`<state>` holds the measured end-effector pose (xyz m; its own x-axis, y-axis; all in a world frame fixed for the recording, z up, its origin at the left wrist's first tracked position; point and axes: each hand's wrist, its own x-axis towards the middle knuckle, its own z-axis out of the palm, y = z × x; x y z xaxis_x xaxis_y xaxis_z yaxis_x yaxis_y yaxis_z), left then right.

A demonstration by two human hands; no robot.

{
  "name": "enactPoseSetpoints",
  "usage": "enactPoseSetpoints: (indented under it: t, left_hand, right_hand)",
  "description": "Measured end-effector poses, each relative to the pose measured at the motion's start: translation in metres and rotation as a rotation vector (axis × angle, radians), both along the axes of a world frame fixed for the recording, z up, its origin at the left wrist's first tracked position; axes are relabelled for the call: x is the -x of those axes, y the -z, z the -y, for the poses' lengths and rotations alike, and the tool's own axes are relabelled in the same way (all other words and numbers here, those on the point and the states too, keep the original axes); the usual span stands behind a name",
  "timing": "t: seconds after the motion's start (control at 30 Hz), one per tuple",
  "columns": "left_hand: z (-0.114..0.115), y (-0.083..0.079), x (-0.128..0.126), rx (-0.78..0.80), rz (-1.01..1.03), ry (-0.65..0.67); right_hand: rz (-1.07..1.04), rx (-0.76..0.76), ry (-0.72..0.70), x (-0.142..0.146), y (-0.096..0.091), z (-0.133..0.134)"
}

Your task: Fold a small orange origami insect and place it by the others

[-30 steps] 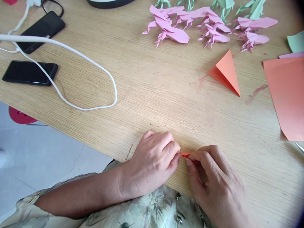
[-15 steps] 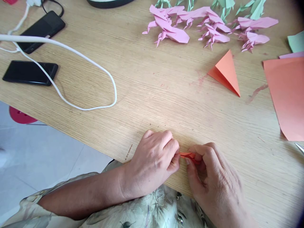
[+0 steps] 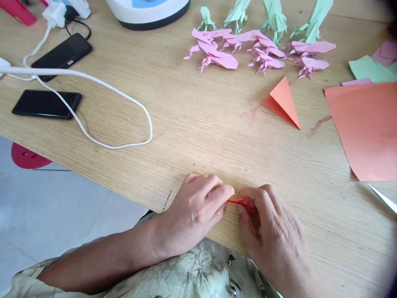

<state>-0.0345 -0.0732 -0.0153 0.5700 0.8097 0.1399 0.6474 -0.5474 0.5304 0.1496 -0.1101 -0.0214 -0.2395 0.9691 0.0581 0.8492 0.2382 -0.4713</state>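
Between the thumb and the fingers of our right hand (image 3: 276, 231) we hold a narrow folded orange strip (image 3: 239, 201), near the front edge of the worktop (image 3: 192, 124). Our left hand (image 3: 194, 213) is closed on its other end; the fingertips are partly hidden there, so we cannot see exactly how they grip. Beyond the hands, toward the right, is a folded orange triangle (image 3: 285, 101), well apart from the strip. Farther to the right lies a flat orange sheet (image 3: 366, 128), with a pale pointed tool (image 3: 384, 199) just beside its lower edge. Behind the triangle we have pink paper figures (image 3: 218, 57), and behind these, green paper figures (image 3: 274, 18). On the left side lie two black flat devices (image 3: 43, 103), and a white cable (image 3: 151, 126) crosses over the nearer one.
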Motion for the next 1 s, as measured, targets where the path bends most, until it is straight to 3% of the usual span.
enactPoseSetpoints:
  t: [0.2,0.47,0.73,0.9,1.0]
  left_hand:
    - [0.007,0.008,0.007,-0.145,-0.012,0.116]
    - [0.012,0.001,0.009,-0.242,-0.145,0.262]
    - [0.015,0.003,0.013,-0.328,-0.24,0.288]
    - [0.018,0.004,0.014,-0.369,-0.268,0.273]
    - [0.019,0.007,0.014,-0.398,-0.265,0.265]
  right_hand:
    - [-0.009,-0.037,-0.004,0.001,0.001,-0.001]
    - [-0.017,-0.066,-0.011,0.001,0.001,-0.002]
    - [-0.041,-0.044,-0.023,-0.001,-0.001,-0.002]
    - [-0.253,0.032,-0.124,-0.026,-0.003,0.007]
    - [-0.229,-0.046,-0.259,-0.044,-0.001,0.014]
